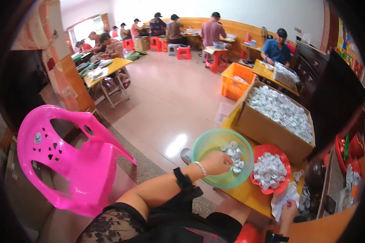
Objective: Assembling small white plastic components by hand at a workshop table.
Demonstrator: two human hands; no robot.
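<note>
My left hand (218, 163) reaches into a light green plastic basket (199, 141), its fingers curled together over small white round parts (233, 153). Whatever sits between those fingertips is too small to make out. At the lower right, my right hand (288, 210) has its fingers pinched at the edge of a crumpled white sheet (283, 198); I cannot tell if it grips the sheet or a small part. Between the hands, a red scalloped bowl (262, 188) is heaped with similar white parts (269, 170). Basket and bowl rest on a yellow table (247, 199).
A cardboard box (267, 125) full of white parts stands behind the bowl. Beyond it is an orange crate (230, 83). A pink plastic chair (81, 162) is on my left. Several people work at tables farther back, one in a blue shirt (275, 50) at the right.
</note>
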